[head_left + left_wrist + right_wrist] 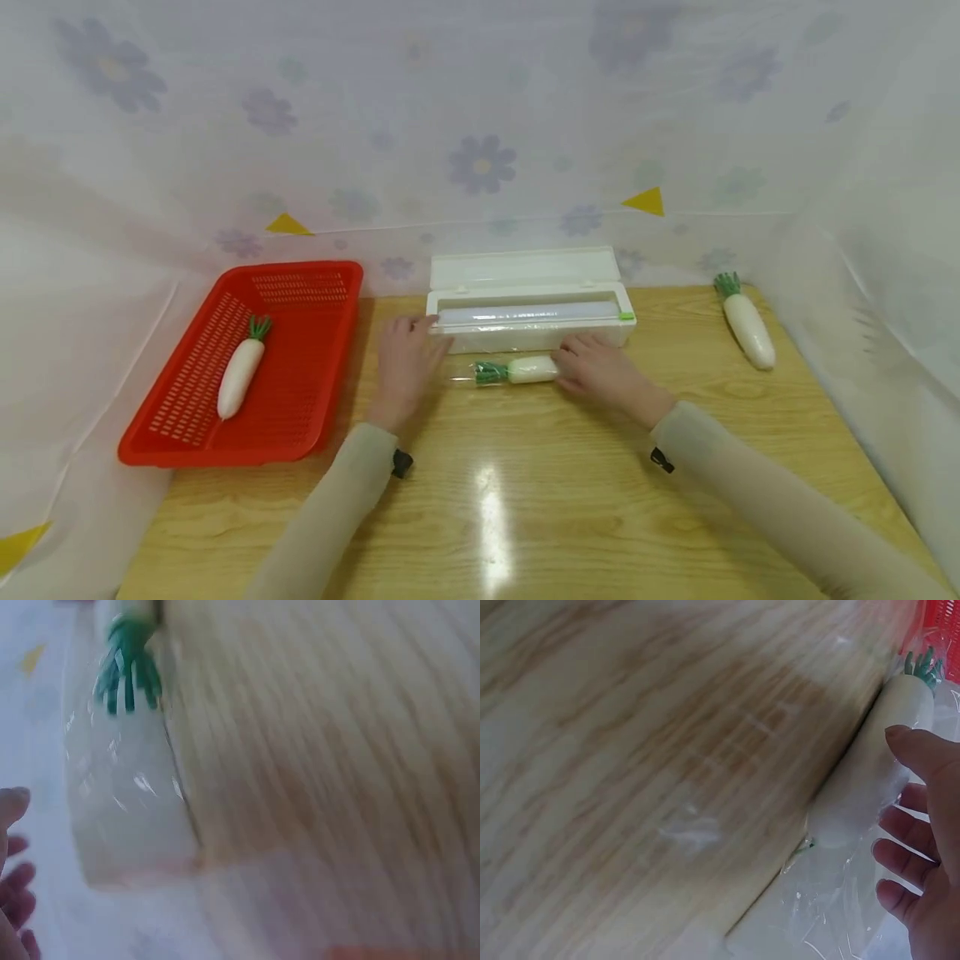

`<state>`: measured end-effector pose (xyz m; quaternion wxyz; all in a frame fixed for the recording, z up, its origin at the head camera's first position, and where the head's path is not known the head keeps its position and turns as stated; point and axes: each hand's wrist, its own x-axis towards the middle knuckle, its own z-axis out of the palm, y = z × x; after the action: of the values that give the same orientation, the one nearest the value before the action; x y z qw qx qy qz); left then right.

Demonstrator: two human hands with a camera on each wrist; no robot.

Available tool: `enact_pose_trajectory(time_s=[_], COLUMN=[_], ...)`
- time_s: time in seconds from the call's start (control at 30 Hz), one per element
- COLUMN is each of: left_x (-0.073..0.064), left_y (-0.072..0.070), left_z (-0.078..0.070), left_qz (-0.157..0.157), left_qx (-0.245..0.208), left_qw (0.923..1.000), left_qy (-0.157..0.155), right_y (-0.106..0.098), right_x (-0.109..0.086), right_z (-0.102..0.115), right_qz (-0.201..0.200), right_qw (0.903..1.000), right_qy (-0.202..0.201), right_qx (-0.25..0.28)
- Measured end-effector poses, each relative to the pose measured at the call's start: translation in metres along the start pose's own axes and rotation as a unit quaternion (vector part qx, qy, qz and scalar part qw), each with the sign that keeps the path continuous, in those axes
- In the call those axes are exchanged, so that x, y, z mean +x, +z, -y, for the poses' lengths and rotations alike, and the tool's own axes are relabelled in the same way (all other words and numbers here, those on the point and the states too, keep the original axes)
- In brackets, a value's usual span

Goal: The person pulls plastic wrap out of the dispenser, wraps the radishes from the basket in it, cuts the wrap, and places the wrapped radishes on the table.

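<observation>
A white radish (531, 369) with green leaves lies along the front of an open cling film box (495, 340), with clear film (460, 374) around its leafy end. My right hand (603, 372) holds the radish's right end, its thumb on the near side and the fingers toward the box. The right wrist view shows that thumb over the white body (870, 765). At the box's left end is my left hand (405, 362), fingers relaxed and apart from the leaves (129, 671). A film roll (528, 313) sits inside the box.
A red basket (341, 358) stands on the left with another white radish (242, 375) inside. One more radish (748, 329) lies at the table's far right. The box lid (525, 268) is raised toward the flowered back curtain (420, 125). Side curtains flank the wooden table (585, 517).
</observation>
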<state>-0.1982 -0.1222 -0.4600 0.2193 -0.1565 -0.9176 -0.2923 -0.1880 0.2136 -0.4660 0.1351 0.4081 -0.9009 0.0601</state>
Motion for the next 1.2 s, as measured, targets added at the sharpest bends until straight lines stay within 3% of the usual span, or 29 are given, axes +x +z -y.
enact_pose_trajectory(time_s=[0.03, 0.1, 0.13, 0.2, 0.3, 0.4, 0.5, 0.63, 0.87, 1.2], left_x=[-0.001, -0.002, -0.002, -0.002, -0.001, -0.001, -0.003, -0.006, -0.017, -0.041], left_y=[0.001, 0.004, 0.007, 0.015, 0.032, 0.048, 0.060, 0.066, 0.059, 0.035], left_z=[-0.009, -0.028, -0.038, -0.053, -0.068, -0.076, -0.078, -0.078, -0.077, -0.078], left_qz=[-0.002, 0.024, 0.047, 0.104, 0.178, 0.216, 0.220, 0.205, 0.196, 0.232], left_qx=[0.049, 0.102, 0.107, 0.120, 0.145, 0.185, 0.213, 0.236, 0.231, 0.180], left_qw=[0.9971, 0.9820, 0.9755, 0.9643, 0.9533, 0.9452, 0.9424, 0.9407, 0.9424, 0.9425], left_qy=[0.059, 0.157, 0.186, 0.212, 0.196, 0.161, 0.133, 0.131, 0.141, 0.159], right_y=[0.001, 0.003, 0.004, 0.005, 0.007, 0.009, 0.012, 0.014, 0.012, 0.004], right_x=[0.000, -0.001, -0.001, -0.001, -0.001, -0.002, -0.003, -0.002, -0.006, -0.022], right_z=[0.000, -0.001, -0.001, -0.003, -0.004, -0.004, -0.005, -0.004, 0.007, 0.034], right_qz=[0.001, 0.004, 0.006, 0.008, 0.004, -0.007, -0.017, -0.025, -0.008, 0.018], right_qw=[1.0000, 0.9999, 0.9998, 0.9995, 0.9993, 0.9992, 0.9989, 0.9985, 0.9988, 0.9994], right_qy=[0.004, 0.013, 0.017, 0.024, 0.027, 0.026, 0.026, 0.026, 0.028, 0.029], right_qx=[0.000, -0.006, -0.011, -0.019, -0.026, -0.031, -0.035, -0.040, -0.040, -0.008])
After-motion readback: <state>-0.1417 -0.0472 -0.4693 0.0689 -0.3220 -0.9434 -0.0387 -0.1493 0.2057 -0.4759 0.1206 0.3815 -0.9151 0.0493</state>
